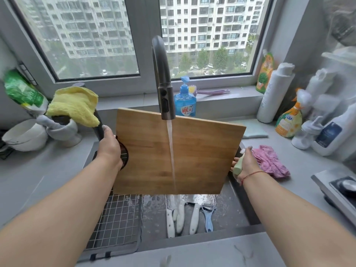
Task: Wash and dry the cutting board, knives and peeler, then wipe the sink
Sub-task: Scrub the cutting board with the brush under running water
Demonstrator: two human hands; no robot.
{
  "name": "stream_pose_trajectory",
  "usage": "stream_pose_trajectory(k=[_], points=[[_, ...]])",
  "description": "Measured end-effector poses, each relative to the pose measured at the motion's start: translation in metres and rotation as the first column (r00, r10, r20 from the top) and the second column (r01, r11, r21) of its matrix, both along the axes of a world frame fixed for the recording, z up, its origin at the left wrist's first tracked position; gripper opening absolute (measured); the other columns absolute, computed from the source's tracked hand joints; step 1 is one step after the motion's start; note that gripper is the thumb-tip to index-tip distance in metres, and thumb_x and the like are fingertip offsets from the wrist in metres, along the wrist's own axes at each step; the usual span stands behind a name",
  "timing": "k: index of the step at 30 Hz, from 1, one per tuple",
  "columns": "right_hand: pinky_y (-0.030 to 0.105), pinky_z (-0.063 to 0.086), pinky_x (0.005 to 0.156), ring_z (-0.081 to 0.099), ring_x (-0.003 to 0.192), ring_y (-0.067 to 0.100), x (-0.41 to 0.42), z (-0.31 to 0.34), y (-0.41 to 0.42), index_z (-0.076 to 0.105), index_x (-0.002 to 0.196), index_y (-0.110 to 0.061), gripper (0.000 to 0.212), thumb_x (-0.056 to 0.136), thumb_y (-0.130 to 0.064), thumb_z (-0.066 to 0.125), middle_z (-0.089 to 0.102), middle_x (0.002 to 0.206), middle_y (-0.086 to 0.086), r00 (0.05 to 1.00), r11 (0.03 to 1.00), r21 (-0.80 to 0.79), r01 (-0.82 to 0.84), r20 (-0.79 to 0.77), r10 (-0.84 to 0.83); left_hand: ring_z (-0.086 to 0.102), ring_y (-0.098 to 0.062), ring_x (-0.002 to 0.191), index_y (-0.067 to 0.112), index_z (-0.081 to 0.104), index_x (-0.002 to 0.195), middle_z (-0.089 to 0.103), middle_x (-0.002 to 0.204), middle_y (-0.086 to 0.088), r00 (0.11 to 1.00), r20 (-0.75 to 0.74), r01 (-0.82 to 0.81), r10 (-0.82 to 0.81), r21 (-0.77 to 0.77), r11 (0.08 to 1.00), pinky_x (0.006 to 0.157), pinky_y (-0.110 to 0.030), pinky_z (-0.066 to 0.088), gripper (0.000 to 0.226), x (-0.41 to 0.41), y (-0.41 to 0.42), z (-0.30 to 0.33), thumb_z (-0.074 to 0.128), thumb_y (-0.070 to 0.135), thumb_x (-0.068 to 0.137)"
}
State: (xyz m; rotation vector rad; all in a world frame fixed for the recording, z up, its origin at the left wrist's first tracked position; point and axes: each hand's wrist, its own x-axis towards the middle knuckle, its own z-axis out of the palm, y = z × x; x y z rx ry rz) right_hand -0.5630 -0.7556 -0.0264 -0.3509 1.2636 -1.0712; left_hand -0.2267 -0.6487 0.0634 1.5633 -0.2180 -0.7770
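A wooden cutting board (202,155) stands tilted over the sink (238,212), and water from the dark tap (163,83) runs down its face. My left hand (108,145) grips a black handle (98,124) right beside the board's left edge. My right hand (245,163) holds a pale green brush (238,166) against the board's right edge, fingertips touching the wood. Below the board, three white-handled knives (181,216) and a blue peeler (209,216) lie in the wet sink; the board hides their upper ends.
A wire rack (115,218) fills the sink's left part. A yellow cloth (75,106), a mortar and a white bowl (25,135) sit left. A blue soap bottle (185,105) stands behind the tap. Right: a pink cloth (269,162), several bottles and a hob (337,189).
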Motion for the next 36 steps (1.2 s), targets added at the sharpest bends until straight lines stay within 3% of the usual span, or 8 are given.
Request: stream_pose_trajectory(k=[6,11,15,20,25,30,32,36], points=[[0.017,0.041,0.032,0.048,0.026,0.009,-0.002,0.007,-0.003,0.049,0.088,-0.01,0.057,0.091,-0.065,0.036,0.05,0.073,0.005,0.995,0.995,-0.026,-0.095,-0.011,0.094,0.058,-0.024,0.113,0.018,0.046,0.14,0.057,0.131,-0.001,1.0,-0.013,0.009,-0.009,-0.007,1.0,0.097,-0.042,0.048,0.08,-0.001,0.009,0.0,0.032,0.074,0.084],[0.015,0.041,0.032,0.049,0.027,0.007,-0.001,0.016,-0.006,0.055,0.085,-0.026,0.035,0.091,-0.06,0.046,0.054,0.064,-0.001,0.981,0.982,-0.036,-0.187,-0.054,0.185,0.067,-0.027,0.1,0.014,0.061,0.123,0.068,0.116,-0.007,0.999,-0.035,0.016,-0.017,-0.03,0.999,0.09,-0.048,0.053,0.053,0.004,0.016,-0.002,0.051,0.05,0.086],[0.015,0.038,0.029,0.051,0.028,0.009,0.004,0.024,-0.001,0.051,0.068,-0.02,0.049,0.087,-0.065,0.048,0.055,0.043,-0.005,0.981,0.98,0.03,-0.194,-0.016,0.195,0.072,-0.032,0.086,0.014,0.068,0.11,0.073,0.1,-0.012,0.999,-0.02,0.044,-0.044,-0.014,0.999,0.077,-0.055,0.056,0.044,0.015,0.015,-0.006,0.053,0.031,0.071],[0.019,0.042,0.031,0.057,0.031,0.014,0.013,0.022,-0.003,0.056,0.075,-0.021,0.054,0.074,-0.075,0.053,0.058,0.039,-0.004,0.98,0.978,0.123,-0.166,-0.089,0.178,0.071,-0.037,0.089,0.009,0.071,0.107,0.072,0.105,-0.016,0.998,-0.058,0.032,-0.032,-0.01,0.999,0.079,-0.061,0.053,0.054,0.044,0.001,-0.02,0.056,0.025,0.058],[0.016,0.04,0.029,0.054,0.028,0.012,0.014,0.008,-0.003,0.051,0.072,-0.02,0.053,0.081,-0.072,0.049,0.055,0.037,-0.004,0.989,0.983,0.123,-0.14,-0.034,0.145,0.068,-0.031,0.086,0.007,0.069,0.091,0.07,0.095,-0.013,0.996,0.009,0.087,-0.087,-0.057,0.995,0.08,-0.045,0.055,0.027,0.003,0.011,0.016,0.053,0.021,0.074],[0.016,0.039,0.027,0.054,0.029,0.013,0.004,-0.005,-0.003,0.053,0.077,-0.02,0.054,0.084,-0.073,0.042,0.054,0.037,-0.002,0.994,0.983,0.149,-0.11,-0.005,0.112,0.065,-0.029,0.101,0.02,0.062,0.114,0.068,0.114,-0.007,0.993,-0.006,0.121,-0.122,-0.069,0.99,0.089,-0.051,0.052,0.066,-0.019,0.003,0.017,0.042,0.072,0.08],[0.016,0.039,0.028,0.054,0.029,0.013,-0.001,-0.008,-0.005,0.053,0.079,-0.021,0.056,0.083,-0.075,0.039,0.055,0.037,-0.003,0.996,0.984,0.153,-0.089,-0.008,0.091,0.063,-0.028,0.101,0.021,0.06,0.118,0.066,0.112,-0.004,0.994,-0.025,0.109,-0.11,-0.037,0.993,0.091,-0.049,0.051,0.075,-0.03,0.002,0.02,0.033,0.08,0.081],[0.017,0.04,0.028,0.056,0.03,0.012,-0.015,-0.004,-0.01,0.053,0.076,-0.02,0.055,0.086,-0.072,0.037,0.057,0.039,-0.003,0.998,0.992,0.119,-0.051,-0.013,0.053,0.063,-0.029,0.092,0.018,0.055,0.077,0.064,0.091,-0.007,0.994,-0.066,0.088,-0.089,-0.018,0.996,0.082,-0.04,0.051,0.065,-0.052,-0.003,0.012,0.024,0.073,0.09]])
